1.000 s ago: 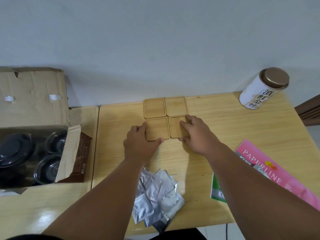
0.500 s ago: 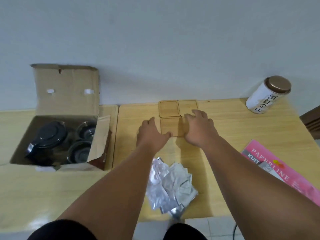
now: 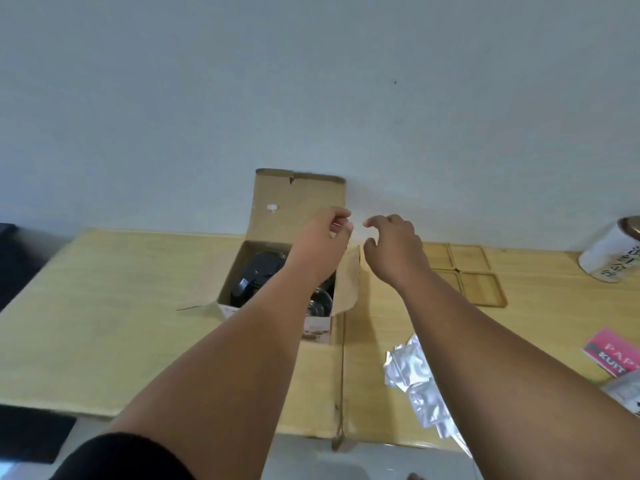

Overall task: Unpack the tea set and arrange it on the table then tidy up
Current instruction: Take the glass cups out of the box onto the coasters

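Both hands had left the four square bamboo coasters (image 3: 479, 285), which half a second earlier they were pressing into a tidy two-by-two block, and had swung across to the open brown cardboard box (image 3: 298, 199). That suggested the coaster step was finished and the next piece was about to come out. The left hand (image 3: 320, 237) hovered over the box mouth, and the right hand (image 3: 393, 247) was just beside it above the box's right flap. Each had loosely curled fingers and gripped nothing. Below the left wrist sat the black lidded teapot (image 3: 256, 275) and a dark glass cup (image 3: 321, 301), not yet unpacked. The coasters lay to the right of the right forearm, with crumpled silver foil sachets (image 3: 412, 368) beneath it.
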